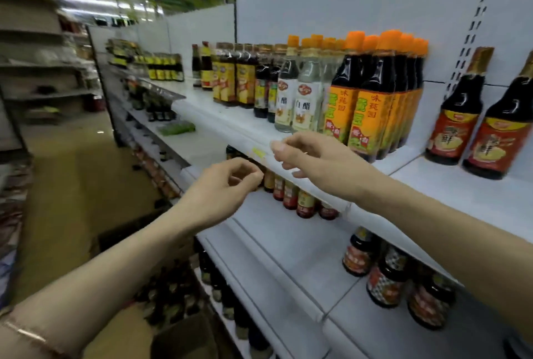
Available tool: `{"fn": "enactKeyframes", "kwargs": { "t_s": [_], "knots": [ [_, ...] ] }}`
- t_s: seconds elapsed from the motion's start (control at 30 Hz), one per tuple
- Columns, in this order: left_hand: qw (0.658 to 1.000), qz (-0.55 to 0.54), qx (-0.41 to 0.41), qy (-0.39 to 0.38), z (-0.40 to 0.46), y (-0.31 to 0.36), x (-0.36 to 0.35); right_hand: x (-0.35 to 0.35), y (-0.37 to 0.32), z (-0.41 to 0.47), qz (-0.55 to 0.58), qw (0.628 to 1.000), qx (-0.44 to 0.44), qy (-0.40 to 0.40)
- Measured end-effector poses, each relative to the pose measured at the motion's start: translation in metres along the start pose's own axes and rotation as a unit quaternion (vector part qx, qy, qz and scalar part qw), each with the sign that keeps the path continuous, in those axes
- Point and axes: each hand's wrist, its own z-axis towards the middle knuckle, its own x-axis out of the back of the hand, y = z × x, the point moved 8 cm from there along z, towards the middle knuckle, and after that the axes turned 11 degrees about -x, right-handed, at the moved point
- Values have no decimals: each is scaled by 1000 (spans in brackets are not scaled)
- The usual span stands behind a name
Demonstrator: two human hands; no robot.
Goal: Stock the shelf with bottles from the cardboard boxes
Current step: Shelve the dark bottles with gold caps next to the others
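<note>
A: Progress check. White metal top shelf [219, 112] partly filled: dark soy-sauce bottles with orange caps and yellow-orange labels [372, 99] at right of centre, clear vinegar bottles with white labels [297, 93] just left of them, smaller dark bottles with yellow labels [233, 76] further left. Bare white board at near front and far left.

B: Hands?

A: Left hand [225, 188] and right hand [314, 159] both empty, fingers loosely curled, thumb and forefinger close together on each. Raised in front of top shelf's price strip, just beside small yellow tag [258, 152]. No bottle carried.

B: Source?

A: Open brown cardboard box of dark bottles [170, 292] down on floor, near left, below left forearm. Plenty of bottles inside, so unpacking looks far from finished.

B: Lower levels?

A: Row of small red-labelled jars [300, 200] under top shelf; squat dark jars with red patterned labels [386, 278] near right. Wide bare gaps on middle shelf.

B: Writing?

A: "白醋" legible on vinegar labels. "味莼园" plus large "黄豆" and "酱油" on orange labels. Tall dark bottles with red labels and gold caps [458, 116] at far right show "鲜"; rest blurred. Yellow tag unreadable.
</note>
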Motion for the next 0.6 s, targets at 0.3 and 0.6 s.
{"fn": "enactKeyframes", "kwargs": {
  "t_s": [0.3,0.6],
  "knots": [
    [996,79,49,5,-41,-128,140,-159,-63,89,-14,998,8,-68],
    [982,150,109,-31,-64,-281,258,-331,-122,191,-70,986,45,-147]
  ]
}}
